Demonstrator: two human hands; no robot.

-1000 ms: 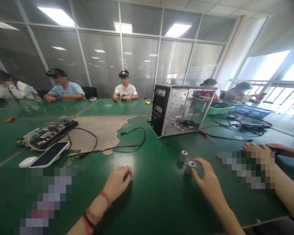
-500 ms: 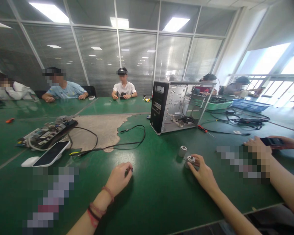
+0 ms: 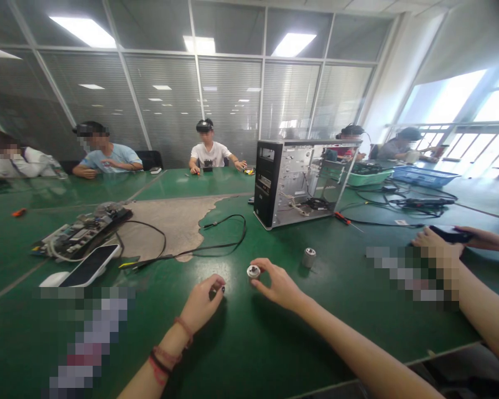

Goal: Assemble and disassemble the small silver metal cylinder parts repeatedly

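My left hand (image 3: 202,299), with bands round its wrist, pinches a small dark piece (image 3: 223,289) between thumb and forefinger. The piece is too small to name. Close to its right, my right hand (image 3: 280,282) grips a short silver metal cylinder (image 3: 253,272) by its side, between thumb and fingers. A dark part shows on the cylinder's light top. Whether its base touches the table I cannot tell. Farther right, a second silver cylinder (image 3: 309,257) stands upright on the green table (image 3: 241,343), apart from both hands.
An open computer case (image 3: 268,183) stands beyond the cylinders, a red-handled screwdriver (image 3: 343,218) by it. A black cable (image 3: 233,244), a phone (image 3: 89,267) and a circuit board (image 3: 83,230) lie leftward. At right, another person's hands (image 3: 438,249) hold a dark device. People sit opposite.
My right hand has moved left with its silver cylinder, away from the second one and close to my left hand. My left hand stays nearly still. The view has shifted slightly.
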